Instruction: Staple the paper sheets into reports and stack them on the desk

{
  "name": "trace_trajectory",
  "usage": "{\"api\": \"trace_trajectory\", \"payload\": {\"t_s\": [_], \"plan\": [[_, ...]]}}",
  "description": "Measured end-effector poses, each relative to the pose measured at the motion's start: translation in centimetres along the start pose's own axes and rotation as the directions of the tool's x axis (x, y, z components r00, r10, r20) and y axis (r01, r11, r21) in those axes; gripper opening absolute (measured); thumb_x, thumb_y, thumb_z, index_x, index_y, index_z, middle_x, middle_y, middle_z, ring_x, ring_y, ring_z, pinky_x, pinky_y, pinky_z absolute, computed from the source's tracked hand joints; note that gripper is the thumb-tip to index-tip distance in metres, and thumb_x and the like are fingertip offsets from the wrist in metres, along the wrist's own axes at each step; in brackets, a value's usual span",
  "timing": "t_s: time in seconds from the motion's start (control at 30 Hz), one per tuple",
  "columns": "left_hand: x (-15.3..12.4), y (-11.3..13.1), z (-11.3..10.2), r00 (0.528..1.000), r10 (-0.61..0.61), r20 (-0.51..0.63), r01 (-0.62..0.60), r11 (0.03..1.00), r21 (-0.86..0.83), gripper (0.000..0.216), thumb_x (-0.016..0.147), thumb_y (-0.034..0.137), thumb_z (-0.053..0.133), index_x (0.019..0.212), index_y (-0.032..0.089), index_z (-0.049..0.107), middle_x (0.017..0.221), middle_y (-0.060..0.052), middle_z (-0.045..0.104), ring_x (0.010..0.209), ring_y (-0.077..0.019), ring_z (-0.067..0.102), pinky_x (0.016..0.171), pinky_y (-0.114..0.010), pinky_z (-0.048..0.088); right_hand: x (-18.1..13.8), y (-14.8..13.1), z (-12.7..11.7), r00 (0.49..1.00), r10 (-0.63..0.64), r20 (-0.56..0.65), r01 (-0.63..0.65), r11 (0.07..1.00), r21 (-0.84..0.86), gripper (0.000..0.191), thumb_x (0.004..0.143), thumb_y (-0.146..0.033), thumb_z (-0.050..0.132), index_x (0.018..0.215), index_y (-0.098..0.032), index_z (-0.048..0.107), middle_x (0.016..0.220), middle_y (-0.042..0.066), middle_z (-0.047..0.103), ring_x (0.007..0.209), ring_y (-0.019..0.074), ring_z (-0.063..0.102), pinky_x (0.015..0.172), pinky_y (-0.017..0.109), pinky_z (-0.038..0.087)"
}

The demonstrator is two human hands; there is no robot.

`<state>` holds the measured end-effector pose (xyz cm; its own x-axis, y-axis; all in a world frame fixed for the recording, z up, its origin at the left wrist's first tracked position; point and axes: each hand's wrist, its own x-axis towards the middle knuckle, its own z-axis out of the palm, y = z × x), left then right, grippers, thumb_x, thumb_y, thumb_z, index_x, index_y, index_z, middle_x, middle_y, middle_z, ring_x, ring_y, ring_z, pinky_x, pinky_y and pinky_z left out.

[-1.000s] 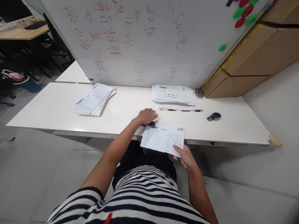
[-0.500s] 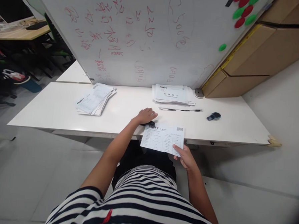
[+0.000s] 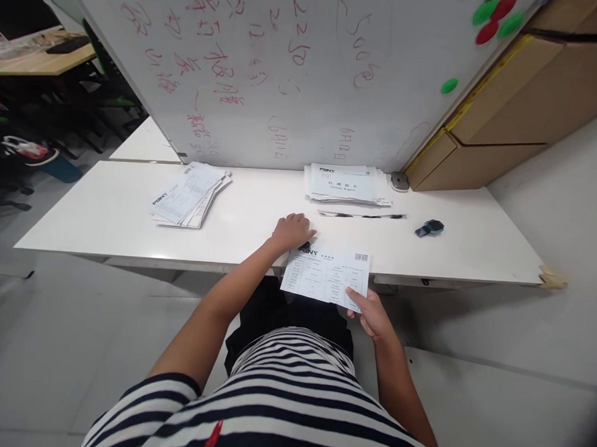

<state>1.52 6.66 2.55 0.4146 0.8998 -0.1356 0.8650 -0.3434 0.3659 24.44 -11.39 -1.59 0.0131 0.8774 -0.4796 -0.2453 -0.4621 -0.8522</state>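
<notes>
A printed report sheet (image 3: 326, 275) lies over the front edge of the white table (image 3: 259, 215). My right hand (image 3: 371, 315) pinches its near right corner, thumb on top. My left hand (image 3: 291, 232) is curled over a small black object (image 3: 304, 246) at the sheet's top left corner, pressing down on it; most of that object is hidden under my fingers.
A fanned pile of report sheets (image 3: 190, 195) lies at the table's left. A neater stack (image 3: 344, 184) sits at the back, with a pen (image 3: 361, 215) in front of it, a black clip (image 3: 429, 228) to the right and a grey mouse (image 3: 399, 181). Whiteboard (image 3: 287, 63) behind, cardboard boxes (image 3: 509, 108) right.
My left hand has shifted slightly over the black object at the sheet's corner. The view has tilted a little. My right hand keeps its hold.
</notes>
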Motion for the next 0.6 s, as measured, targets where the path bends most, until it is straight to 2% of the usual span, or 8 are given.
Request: {"api": "trace_trajectory", "payload": {"t_s": [0.13,0.2,0.37,0.6], "plan": [[0.0,0.9,0.5,0.999,-0.046,-0.007,0.047,0.991,0.126,0.045,0.094,0.047,0.032,0.127,0.021,0.048,0.149,-0.011,0.036,0.140,-0.0326,0.021,0.107,-0.054,0.025,0.2,0.2,0.0,1.000,0.002,-0.015,-0.001,1.000,0.009,0.041,0.070,-0.040,0.077,0.097,-0.013,0.065,0.080,0.006,0.071,0.046,0.0086,0.050,0.034,0.020,0.040],[-0.1,1.0,0.4,0.999,-0.049,0.007,0.048,0.990,0.134,0.048,0.094,0.048,0.030,0.131,0.022,0.044,0.150,-0.009,0.034,0.142,-0.0310,0.018,0.107,-0.051,0.026,0.2,0.2,0.0,1.000,0.003,-0.020,-0.003,1.000,0.013,0.041,0.069,-0.040,0.078,0.097,-0.013,0.065,0.081,0.007,0.071,0.046,0.0087,0.050,0.034,0.020,0.040],[0.0,-0.1,-0.1,0.998,-0.068,0.003,0.068,0.998,0.004,0.059,0.088,0.062,0.032,0.135,0.026,0.040,0.147,-0.004,0.041,0.134,-0.0269,0.035,0.105,-0.044,0.034,0.0,0.5,0.3,1.000,-0.005,-0.028,0.006,0.999,0.032,0.040,0.070,-0.039,0.077,0.098,-0.014,0.064,0.083,0.006,0.070,0.046,0.0086,0.049,0.033,0.021,0.040],[0.1,-0.5,0.0,0.996,-0.080,-0.046,0.077,0.995,-0.067,0.056,0.088,0.061,0.033,0.130,0.026,0.046,0.142,-0.003,0.047,0.130,-0.0246,0.041,0.104,-0.040,0.035,-0.2,0.7,0.4,0.999,-0.001,-0.034,0.002,1.000,0.021,0.038,0.072,-0.040,0.076,0.098,-0.015,0.063,0.080,0.004,0.070,0.043,0.0071,0.048,0.033,0.020,0.038]]}}
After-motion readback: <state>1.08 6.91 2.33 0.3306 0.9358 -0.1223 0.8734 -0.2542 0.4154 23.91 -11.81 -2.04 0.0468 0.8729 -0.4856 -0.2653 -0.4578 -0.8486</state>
